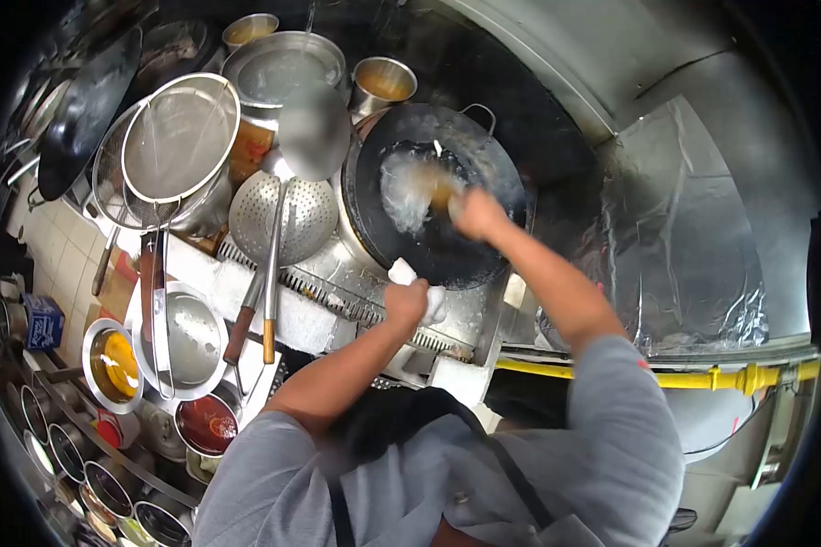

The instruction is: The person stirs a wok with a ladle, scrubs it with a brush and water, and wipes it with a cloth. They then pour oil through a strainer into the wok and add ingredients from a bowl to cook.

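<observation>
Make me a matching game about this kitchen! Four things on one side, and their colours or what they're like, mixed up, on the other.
Things
1. Wok
2. Cloth
3. Pipe
4. Metal skimmer

Colours and more
A. Bright yellow
B. Full of little round holes
C. Dark inside, with the right hand over it
D. White and squeezed in the left hand

Right pairs
1-C, 2-D, 3-A, 4-B
</observation>
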Motion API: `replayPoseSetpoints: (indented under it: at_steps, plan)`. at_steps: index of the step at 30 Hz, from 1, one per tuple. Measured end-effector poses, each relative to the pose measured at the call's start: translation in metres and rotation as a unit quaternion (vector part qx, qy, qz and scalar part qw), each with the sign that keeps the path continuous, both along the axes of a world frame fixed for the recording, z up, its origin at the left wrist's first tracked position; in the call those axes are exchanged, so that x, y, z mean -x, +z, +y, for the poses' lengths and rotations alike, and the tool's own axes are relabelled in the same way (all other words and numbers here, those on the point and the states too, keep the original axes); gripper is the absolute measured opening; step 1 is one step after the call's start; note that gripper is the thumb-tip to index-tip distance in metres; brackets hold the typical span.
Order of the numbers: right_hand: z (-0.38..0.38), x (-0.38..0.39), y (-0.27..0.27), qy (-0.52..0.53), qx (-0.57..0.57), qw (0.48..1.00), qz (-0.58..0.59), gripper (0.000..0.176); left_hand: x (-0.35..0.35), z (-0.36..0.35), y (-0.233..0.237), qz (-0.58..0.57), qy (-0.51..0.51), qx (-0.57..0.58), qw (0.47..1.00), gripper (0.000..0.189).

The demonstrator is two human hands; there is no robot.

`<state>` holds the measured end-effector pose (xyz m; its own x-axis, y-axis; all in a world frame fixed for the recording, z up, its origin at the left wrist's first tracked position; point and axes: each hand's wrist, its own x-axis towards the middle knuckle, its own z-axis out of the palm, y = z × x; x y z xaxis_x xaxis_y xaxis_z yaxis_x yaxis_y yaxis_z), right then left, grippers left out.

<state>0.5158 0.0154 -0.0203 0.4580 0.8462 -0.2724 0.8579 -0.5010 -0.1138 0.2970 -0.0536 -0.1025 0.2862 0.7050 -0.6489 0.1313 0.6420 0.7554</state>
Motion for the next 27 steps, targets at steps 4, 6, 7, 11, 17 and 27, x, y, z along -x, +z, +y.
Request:
replayPoseSetpoints:
  at_steps: [4, 6, 7, 11, 17, 27]
  plan:
    - [0.05, 0.036, 0.004, -0.241, -0.219, 0.914, 0.241, 0.064, 0.011, 0.013, 0.02, 0.003, -0.024, -0.053, 0.998, 0.037]
    - [0.015, 0.033, 0.013, -0.098, -0.098, 0.968, 0.208, 0.071, 0.014, 0.014, 0.026, -0.019, -0.033, -0.032, 0.999, 0.037]
    - [-0.007, 0.043, 0.033, -0.048, -0.055, 0.975, 0.208, 0.073, 0.012, 0.014, 0.022, -0.044, -0.024, -0.034, 0.998, 0.036]
    - [-0.066, 0.04, 0.071, 0.12, 0.147, 0.98, 0.065, 0.074, 0.013, 0.013, 0.018, -0.096, 0.006, -0.042, 0.995, 0.034]
    - [0.03, 0.0, 0.024, -0.003, -0.005, 1.0, -0.016, 0.065, 0.004, 0.01, -0.004, -0.054, -0.033, -0.015, 0.998, 0.032]
    - [-0.002, -0.024, 0.06, -0.035, 0.125, 0.991, 0.018, 0.062, 0.017, 0.018, 0.018, -0.08, -0.051, 0.017, 0.995, 0.033]
